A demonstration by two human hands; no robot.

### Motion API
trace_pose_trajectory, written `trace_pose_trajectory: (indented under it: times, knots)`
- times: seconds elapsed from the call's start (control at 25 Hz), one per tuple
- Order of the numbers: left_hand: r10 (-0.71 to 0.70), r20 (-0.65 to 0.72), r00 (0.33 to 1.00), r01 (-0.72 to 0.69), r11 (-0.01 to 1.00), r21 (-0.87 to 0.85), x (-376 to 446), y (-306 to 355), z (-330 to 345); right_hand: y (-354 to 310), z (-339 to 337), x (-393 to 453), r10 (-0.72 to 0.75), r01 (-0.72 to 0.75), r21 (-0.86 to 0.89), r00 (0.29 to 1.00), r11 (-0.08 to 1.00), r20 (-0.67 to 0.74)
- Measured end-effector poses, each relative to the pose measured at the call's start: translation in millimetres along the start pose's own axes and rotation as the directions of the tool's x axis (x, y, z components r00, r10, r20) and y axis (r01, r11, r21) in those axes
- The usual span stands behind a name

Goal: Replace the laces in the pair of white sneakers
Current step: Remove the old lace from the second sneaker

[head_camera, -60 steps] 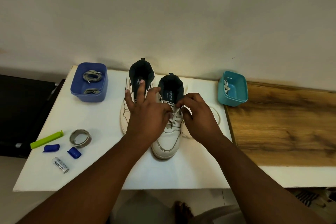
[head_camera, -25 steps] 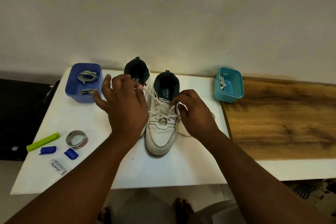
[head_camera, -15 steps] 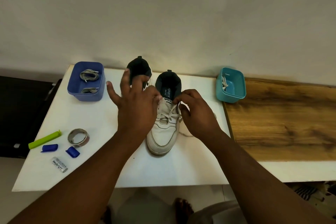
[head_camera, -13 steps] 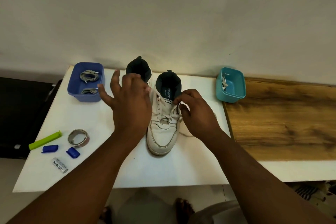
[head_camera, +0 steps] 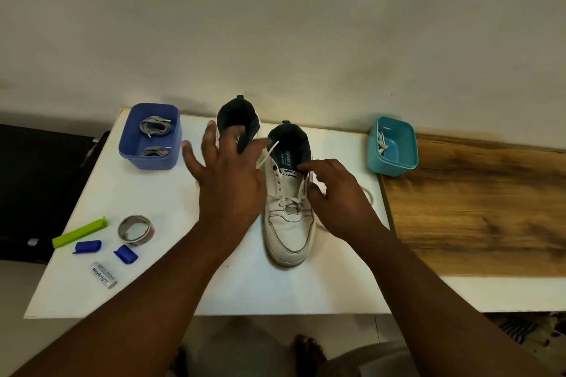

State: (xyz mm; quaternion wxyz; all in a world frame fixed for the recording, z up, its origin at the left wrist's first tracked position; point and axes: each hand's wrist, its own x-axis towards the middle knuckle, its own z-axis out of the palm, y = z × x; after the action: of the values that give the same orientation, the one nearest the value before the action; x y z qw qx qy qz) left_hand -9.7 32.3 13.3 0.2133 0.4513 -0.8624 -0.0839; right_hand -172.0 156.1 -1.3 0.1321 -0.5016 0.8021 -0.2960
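White leather sneaker with navy lining [head_camera: 289, 217] sits table centre, toe at 6 o'clock, white lace [head_camera: 266, 154] half out, loose end up at 11. Left hand [head_camera: 228, 184] above second white sneaker [head_camera: 237, 119] at 10 o'clock, fingers spread; whether it pinches lace, cannot tell. Right hand [head_camera: 337, 196] curled on sneaker's eyelet edge at 3. Blue plastic tub of grey laces [head_camera: 150, 136] at 10, teal tub [head_camera: 393, 147] at 2.

On the white counter [head_camera: 171, 193], near its left front corner, lie a green clip [head_camera: 80, 232], a roll of tape [head_camera: 136, 229], two small blue caps [head_camera: 88, 246] [head_camera: 126, 254] and a small silver tube [head_camera: 104, 274] with print. A wooden board [head_camera: 477, 208] lies at the right side
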Motion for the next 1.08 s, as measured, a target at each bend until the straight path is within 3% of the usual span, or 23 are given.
trace_pose_trajectory:
  times: [0.08, 0.28, 0.68, 0.8, 0.92, 1.08]
  knots:
    - [0.095, 0.036, 0.995, -0.096, 0.995, 0.009, -6.8, 11.7, 6.0, -1.3, 0.1, -1.4, -0.046, 0.05, -0.081, 0.998, 0.995, 0.049]
    - [0.027, 0.095, 0.995, -0.022, 0.999, -0.049, -9.0, 19.3, 18.3, -4.7, 0.6, 2.8, -0.132, 0.155, -0.274, 0.986, 0.949, 0.101]
    - [-0.046, 0.119, 0.992, 0.065, 0.984, -0.164, -3.6, 6.8, 22.3, -2.4, -9.0, 2.6, 0.025, -0.02, -0.15, 0.999, 0.988, 0.033]
    - [-0.06, 0.137, 0.989, 0.09, 0.972, -0.219, -3.4, 5.0, 27.3, -14.7, 2.9, -2.0, 0.035, -0.026, -0.243, 0.999, 0.97, 0.036]
    - [-0.105, 0.143, 0.984, 0.141, 0.952, -0.27, -1.3, 2.9, 28.6, -26.0, 17.1, -0.7, -0.001, 0.051, -0.399, 0.992, 0.915, 0.125]
    - [-0.097, 0.133, 0.986, 0.133, 0.945, -0.298, 0.7, 2.5, 27.1, -28.0, 20.6, -0.4, -0.029, 0.056, -0.394, 0.997, 0.917, 0.074]
